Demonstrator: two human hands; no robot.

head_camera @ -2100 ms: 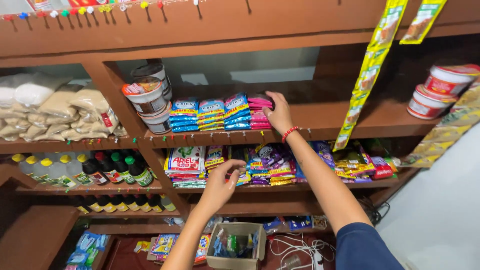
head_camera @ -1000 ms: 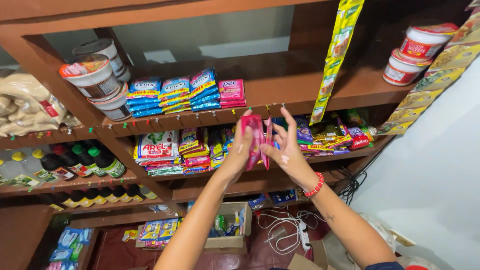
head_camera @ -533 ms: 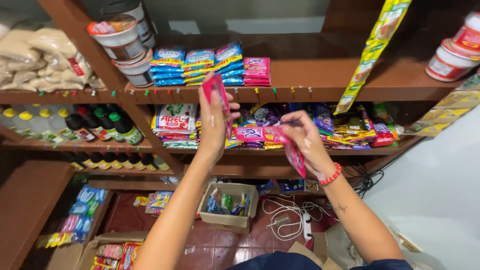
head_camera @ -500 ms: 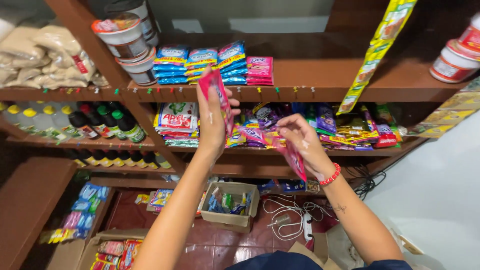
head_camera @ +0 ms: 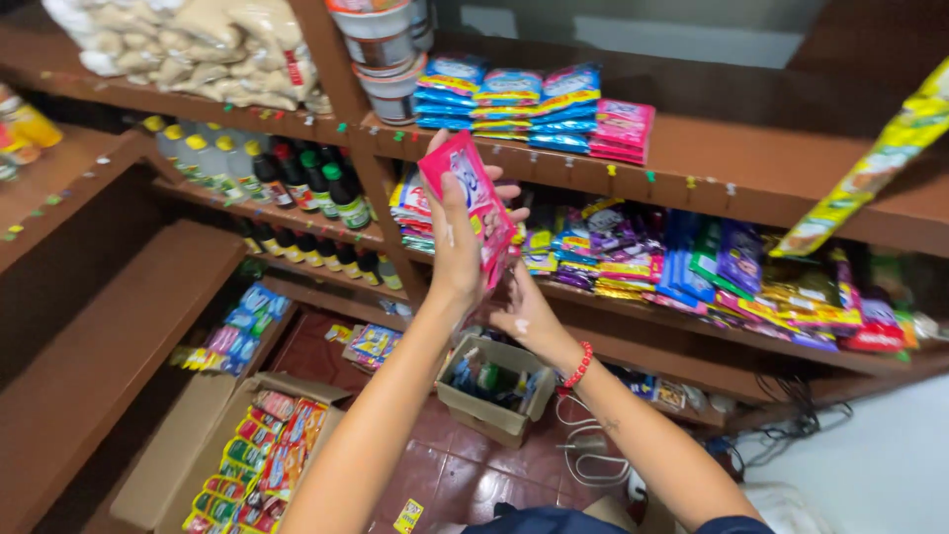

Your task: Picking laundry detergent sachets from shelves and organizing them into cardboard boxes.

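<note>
My left hand [head_camera: 457, 242] is raised in front of the shelves and grips a strip of pink sachets [head_camera: 465, 178] that stands up above its fingers. My right hand [head_camera: 524, 307], with a red bead bracelet on the wrist, is just below and to the right, holding the lower end of the same pink strip. A small stack of pink sachets [head_camera: 621, 129] lies on the upper shelf [head_camera: 751, 173] beside stacks of blue sachets [head_camera: 504, 99].
Dark bottles [head_camera: 316, 183] line the left shelf, bagged goods [head_camera: 198, 44] and tubs [head_camera: 381, 44] sit above. Colourful packets [head_camera: 712, 267] fill the middle shelf. On the tiled floor stand an open cardboard box [head_camera: 494, 391] and a box of packets [head_camera: 257, 465]. A yellow sachet strip [head_camera: 870, 168] hangs at right.
The view has swung left and down. My right hand has come in from the right to meet my left under the pink strip, which stays raised.
</note>
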